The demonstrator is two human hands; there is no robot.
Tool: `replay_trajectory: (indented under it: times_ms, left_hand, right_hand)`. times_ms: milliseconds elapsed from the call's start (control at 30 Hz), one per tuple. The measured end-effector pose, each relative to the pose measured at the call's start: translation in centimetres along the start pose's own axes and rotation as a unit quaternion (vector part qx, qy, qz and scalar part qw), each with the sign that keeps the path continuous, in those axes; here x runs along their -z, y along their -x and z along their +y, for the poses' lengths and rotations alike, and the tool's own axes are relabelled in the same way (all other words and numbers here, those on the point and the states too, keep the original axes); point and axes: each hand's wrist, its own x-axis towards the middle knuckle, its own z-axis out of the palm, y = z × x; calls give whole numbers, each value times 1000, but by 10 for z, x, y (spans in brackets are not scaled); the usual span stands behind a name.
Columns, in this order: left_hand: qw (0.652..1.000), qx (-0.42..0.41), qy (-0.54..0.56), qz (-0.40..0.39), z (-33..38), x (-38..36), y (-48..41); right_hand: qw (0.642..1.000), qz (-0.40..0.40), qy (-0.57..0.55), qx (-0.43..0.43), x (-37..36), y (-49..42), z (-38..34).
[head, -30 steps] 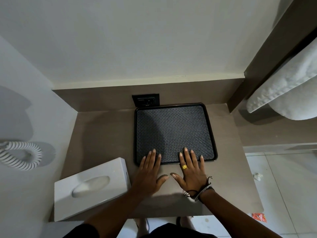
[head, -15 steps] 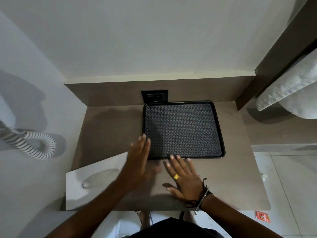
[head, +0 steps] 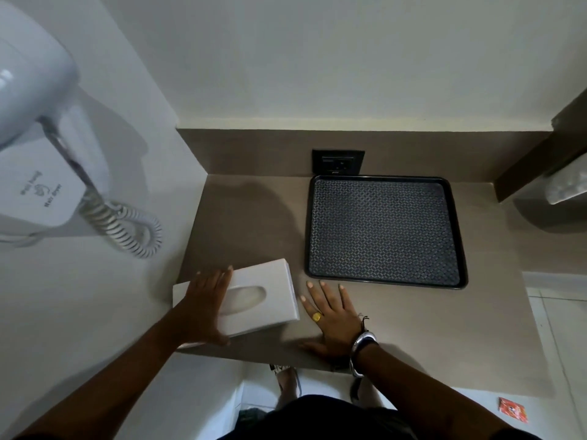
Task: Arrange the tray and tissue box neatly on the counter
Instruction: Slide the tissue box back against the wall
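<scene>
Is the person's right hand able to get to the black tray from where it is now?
Probably yes. The right hand lies flat on the counter just short of the tray, with only bare counter between them.

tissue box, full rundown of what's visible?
The tissue box is white, flat and rectangular, with an oval slot on top; it looks like smooth plastic. It lies skewed near the counter front-left edge, apart from the tray. The left hand rests on its left part; the right hand lies beside it.
</scene>
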Motion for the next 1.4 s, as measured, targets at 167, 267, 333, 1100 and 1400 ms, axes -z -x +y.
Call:
replay_trajectory:
  times_ms: [167, 267, 333, 1100, 1400]
  left_hand:
    - [998, 26, 41, 28, -5, 5, -8]
    - [990, 90, 97, 44, -6, 17, -20]
    - [976, 155, 134, 73, -5, 27, -34]
    - [934, 227, 83, 263, -7, 22, -101]
    - [965, 135, 4, 224, -21, 17, -102]
  right_hand:
    - [1000, -4, 17, 0, 2, -1, -2]
    - [1000, -3, 19, -1, 4, 0, -3]
    - [1000, -3, 22, 1, 5, 2, -3]
    - [999, 11, 29, 16, 8, -2, -3]
    - [1000, -11, 24, 13, 8, -2, -3]
